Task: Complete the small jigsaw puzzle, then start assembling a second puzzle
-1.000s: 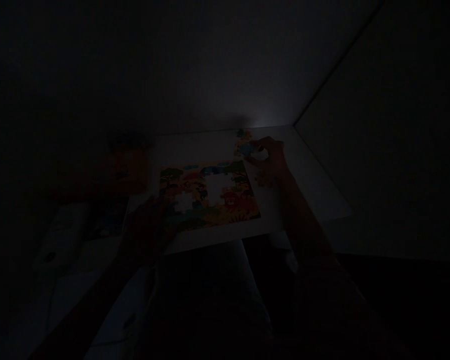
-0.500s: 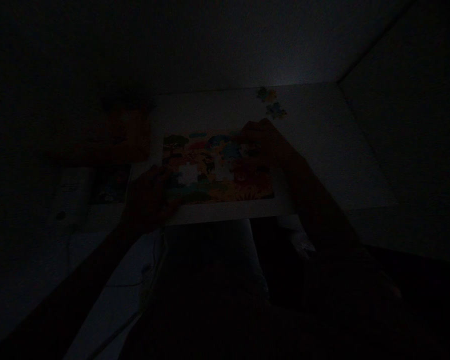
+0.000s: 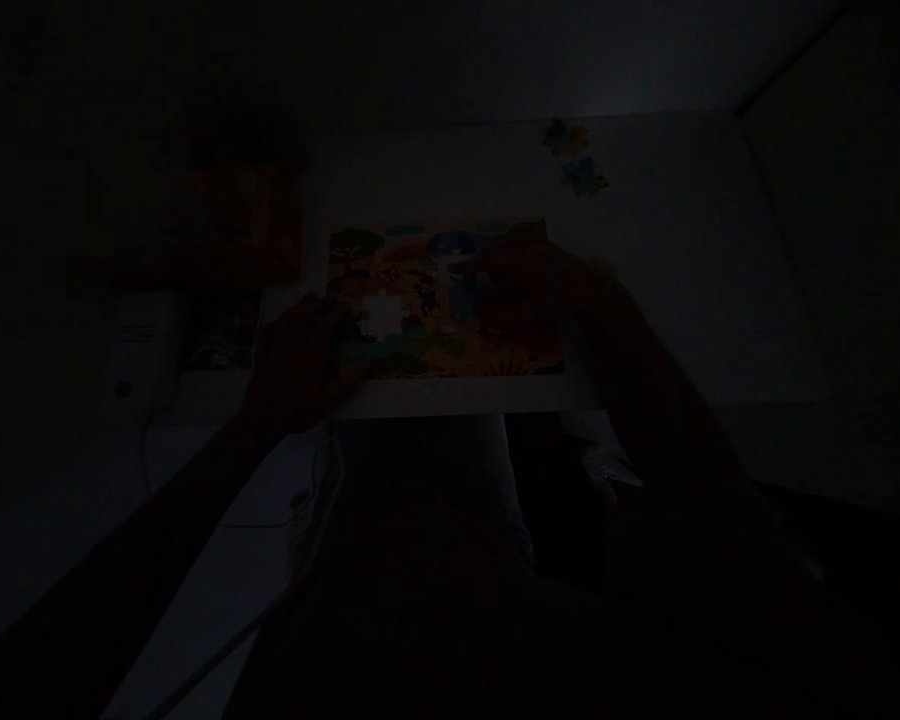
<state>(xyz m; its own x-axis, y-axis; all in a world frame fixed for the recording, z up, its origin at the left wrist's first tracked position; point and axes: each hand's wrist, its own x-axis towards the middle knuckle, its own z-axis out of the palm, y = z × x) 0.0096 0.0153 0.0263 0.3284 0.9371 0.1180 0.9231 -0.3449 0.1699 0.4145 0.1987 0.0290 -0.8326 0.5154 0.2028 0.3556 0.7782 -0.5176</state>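
The view is very dark. A colourful jigsaw puzzle with trees and animals (image 3: 412, 352) lies flat on a white table (image 3: 690, 250). One white gap shows left of its middle. My left hand (image 3: 300, 350) rests at the puzzle's left edge, thumb and fingers apart, the thumb along the lower edge. Over the upper right of the puzzle, my right hand (image 3: 529, 275) reaches leftward, its fingers bent onto a bluish puzzle piece (image 3: 463, 300). A pale sliver shows beside that piece. Shadow hides much of the fingertips.
Several loose puzzle pieces (image 3: 583, 177) lie at the back right. On the left are an orange object (image 3: 251, 225), a dark printed picture (image 3: 221, 335) and a white box-like object (image 3: 144, 350). Cables (image 3: 217, 655) hang below the table's left front.
My right hand has moved down and left over the puzzle. The bluish piece sits lower, where a second gap was. My left hand stays at the left edge; the camera has tilted.
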